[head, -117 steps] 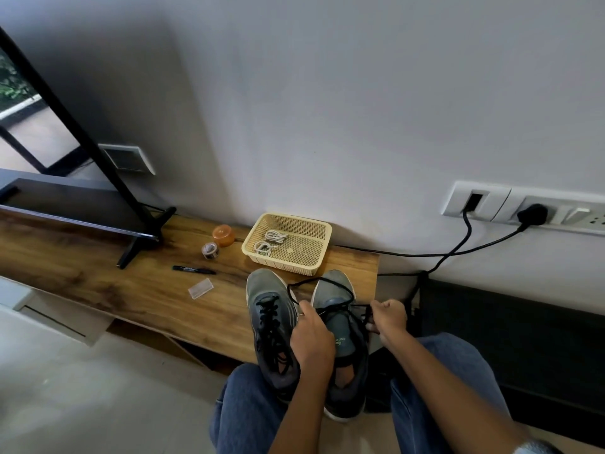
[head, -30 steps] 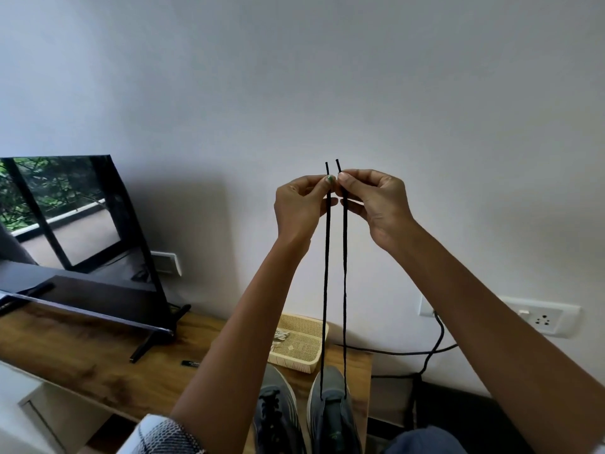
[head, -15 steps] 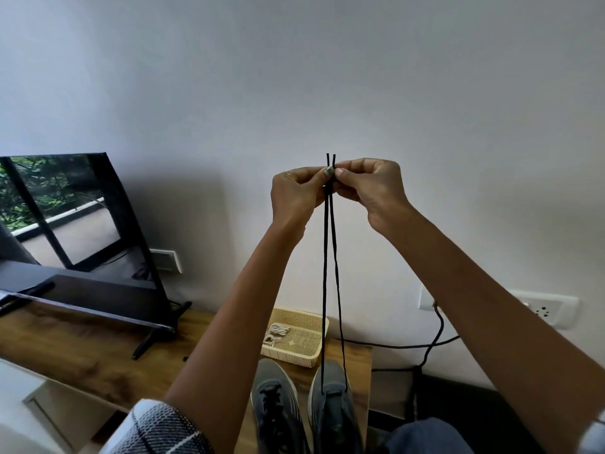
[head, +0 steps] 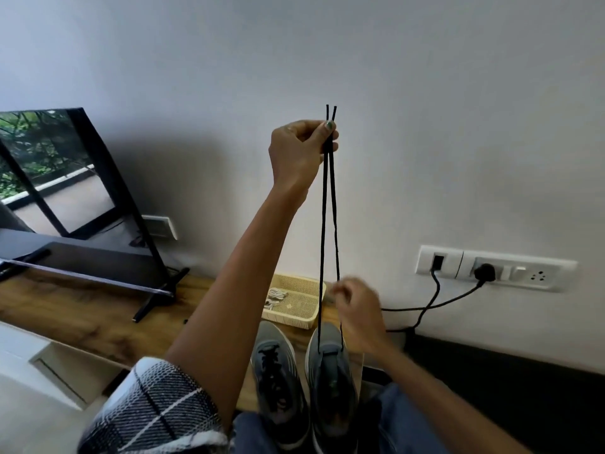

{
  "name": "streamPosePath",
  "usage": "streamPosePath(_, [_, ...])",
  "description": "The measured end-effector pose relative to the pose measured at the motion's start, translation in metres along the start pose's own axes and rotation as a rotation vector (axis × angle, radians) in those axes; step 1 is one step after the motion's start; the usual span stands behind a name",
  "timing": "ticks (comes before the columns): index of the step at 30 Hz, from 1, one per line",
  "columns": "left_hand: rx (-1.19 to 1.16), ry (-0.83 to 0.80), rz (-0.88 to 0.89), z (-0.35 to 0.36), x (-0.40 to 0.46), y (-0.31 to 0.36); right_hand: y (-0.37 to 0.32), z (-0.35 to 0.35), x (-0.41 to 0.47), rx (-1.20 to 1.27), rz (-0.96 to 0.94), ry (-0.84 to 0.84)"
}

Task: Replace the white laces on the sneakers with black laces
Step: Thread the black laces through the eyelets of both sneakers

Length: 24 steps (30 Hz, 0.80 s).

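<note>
Head view: left hand pinches both tips of black lace high above right sneaker; right hand, blurred, near the strands, grip cannot tell. Keep tips level so both halves match before crossing. Counts: two sneakers, left sneaker already black-laced; one basket of white laces on tabletop.

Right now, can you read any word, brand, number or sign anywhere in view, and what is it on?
None can be read.
Right sneaker: a small greenish mark inside, too blurred to read.
Left sneaker: no print shows.
Basket: a small tag on its floor, too small to read.
Socket plate: plain, only pin holes and switches.
TV: only a reflection, no logo visible.
</note>
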<state>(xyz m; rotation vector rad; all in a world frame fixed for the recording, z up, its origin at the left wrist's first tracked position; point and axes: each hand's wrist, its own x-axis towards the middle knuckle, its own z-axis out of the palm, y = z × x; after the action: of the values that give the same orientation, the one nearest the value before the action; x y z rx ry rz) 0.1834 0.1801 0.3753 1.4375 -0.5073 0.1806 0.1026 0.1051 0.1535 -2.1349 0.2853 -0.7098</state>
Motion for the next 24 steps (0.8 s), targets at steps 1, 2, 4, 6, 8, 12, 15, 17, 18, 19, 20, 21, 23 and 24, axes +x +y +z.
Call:
streamPosePath(1, [-0.01,0.004,-0.003,0.001,0.001,-0.002,0.021,0.017,-0.017,-0.093,0.054,-0.141])
streamPosePath(2, [-0.019,0.006,-0.003,0.002,0.002,-0.002,0.041,0.032,-0.03,-0.196,0.081,-0.269])
streamPosePath(4, [-0.035,0.011,-0.004,0.002,0.003,-0.003,0.071,0.056,-0.048,-0.395,0.087,-0.503])
streamPosePath(6, [-0.048,0.019,0.001,0.001,0.005,-0.004,0.09,0.072,-0.056,-0.567,0.104,-0.653])
streamPosePath(8, [-0.048,0.029,0.009,-0.002,0.007,-0.005,0.101,0.083,-0.056,-0.648,0.137,-0.729])
streamPosePath(12, [-0.062,0.073,0.024,-0.002,0.01,-0.007,0.114,0.1,-0.051,-0.73,0.225,-0.86])
streamPosePath(15, [-0.08,0.129,0.057,0.002,0.013,-0.002,0.121,0.104,-0.048,-0.767,0.289,-0.949])
streamPosePath(17, [-0.076,0.138,0.096,0.006,0.015,0.005,0.122,0.105,-0.046,-0.79,0.296,-0.99])
streamPosePath(18, [-0.073,0.14,0.11,0.008,0.017,0.009,0.124,0.105,-0.045,-0.8,0.296,-1.003])
streamPosePath(19, [-0.072,0.143,0.117,0.01,0.019,0.012,0.125,0.106,-0.044,-0.806,0.297,-1.015])
streamPosePath(20, [-0.073,0.151,0.118,0.012,0.02,0.015,0.126,0.107,-0.042,-0.814,0.299,-1.031])
streamPosePath(21, [-0.077,0.162,0.117,0.013,0.021,0.017,0.126,0.107,-0.041,-0.829,0.299,-1.048])
streamPosePath(23, [-0.084,0.173,0.108,0.015,0.023,0.02,0.125,0.107,-0.042,-0.866,0.291,-1.074])
streamPosePath(24, [-0.084,0.169,0.105,0.016,0.022,0.02,0.125,0.107,-0.042,-0.879,0.286,-1.079])
